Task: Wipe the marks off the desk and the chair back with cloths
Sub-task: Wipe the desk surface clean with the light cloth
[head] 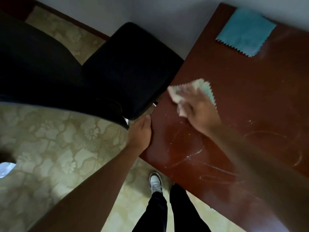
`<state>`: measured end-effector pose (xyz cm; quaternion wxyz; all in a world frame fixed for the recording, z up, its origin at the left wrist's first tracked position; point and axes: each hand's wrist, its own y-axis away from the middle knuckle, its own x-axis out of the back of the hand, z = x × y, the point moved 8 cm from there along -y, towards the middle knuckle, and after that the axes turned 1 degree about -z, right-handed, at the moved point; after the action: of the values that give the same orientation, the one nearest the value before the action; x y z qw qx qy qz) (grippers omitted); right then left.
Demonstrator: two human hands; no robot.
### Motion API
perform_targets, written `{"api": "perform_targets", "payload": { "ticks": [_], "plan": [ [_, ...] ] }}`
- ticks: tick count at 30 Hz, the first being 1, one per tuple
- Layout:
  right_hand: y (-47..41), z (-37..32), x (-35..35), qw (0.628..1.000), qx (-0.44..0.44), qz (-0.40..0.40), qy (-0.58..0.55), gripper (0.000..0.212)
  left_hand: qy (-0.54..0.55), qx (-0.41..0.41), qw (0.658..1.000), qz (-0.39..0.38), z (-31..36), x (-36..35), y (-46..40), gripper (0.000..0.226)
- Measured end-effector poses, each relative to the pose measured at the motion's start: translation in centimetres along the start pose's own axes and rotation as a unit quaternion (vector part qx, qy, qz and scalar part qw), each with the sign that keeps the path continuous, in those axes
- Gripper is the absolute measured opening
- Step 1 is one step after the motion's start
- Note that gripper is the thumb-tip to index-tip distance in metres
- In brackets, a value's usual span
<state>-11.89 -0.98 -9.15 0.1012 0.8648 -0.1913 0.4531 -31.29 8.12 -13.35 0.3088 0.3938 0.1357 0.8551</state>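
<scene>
- The right hand [197,111] presses a pale cloth [192,91] flat on the desk [250,101] near its left edge; the cloth sticks out past the blurred fingers, which lie spread over it.
- The left hand [142,133] grips the desk's left edge, fingers curled under it and thumb on top.
- A blue cloth [245,32] lies flat at the desk's far edge.
- Pale scribbled marks [192,156] cross the desk's near part.
- A black chair [130,67] stands touching the desk's left edge.
</scene>
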Motion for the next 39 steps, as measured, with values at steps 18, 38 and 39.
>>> {"api": "perform_targets", "payload": {
  "ticks": [18, 38, 39],
  "plan": [
    [8.3, -8.1, -5.3, 0.999, 0.026, 0.0, 0.022, 0.036, -0.005, -0.094, 0.995, 0.035, 0.4, 0.7, 0.3, 0.048],
    [4.8, -1.9, 0.4, 0.989, -0.112, 0.093, 0.011, 0.041, -0.118, -0.17, 0.974, 0.09, -1.2, 1.3, 3.5, 0.035],
    [4.5, -1.6, -0.3, 0.992, -0.101, 0.069, 0.043, 0.041, -0.117, -0.171, 0.974, 0.093, -1.2, 1.4, 3.5, 0.034]
  ]
}}
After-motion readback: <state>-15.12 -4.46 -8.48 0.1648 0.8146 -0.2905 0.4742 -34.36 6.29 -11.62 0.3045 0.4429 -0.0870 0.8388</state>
